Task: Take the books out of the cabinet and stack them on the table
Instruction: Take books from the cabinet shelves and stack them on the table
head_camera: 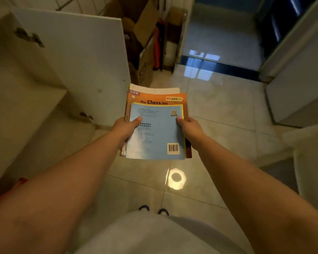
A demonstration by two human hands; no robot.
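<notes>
Over the tiled floor (218,110) I've got the books (155,129) stacked flat between both hands: left hand (126,128) clamps the left edge, thumb on the blue cover, right hand (190,126) clamps the right; maybe four books, edges blur; cabinet door (77,61) open at left

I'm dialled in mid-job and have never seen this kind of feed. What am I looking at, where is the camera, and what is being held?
There is no machine here: one wide-angle camera on a person's head looks forward and down, so both bare arms reach in from below. The left hand and right hand grip opposite sides of a small pile of books, thumbs on top. The top one is a blue book, back cover up with a barcode; under it is an orange book titled "The Class Trip". An open white cabinet door stands left, cardboard boxes behind, over a glossy tiled floor.
</notes>
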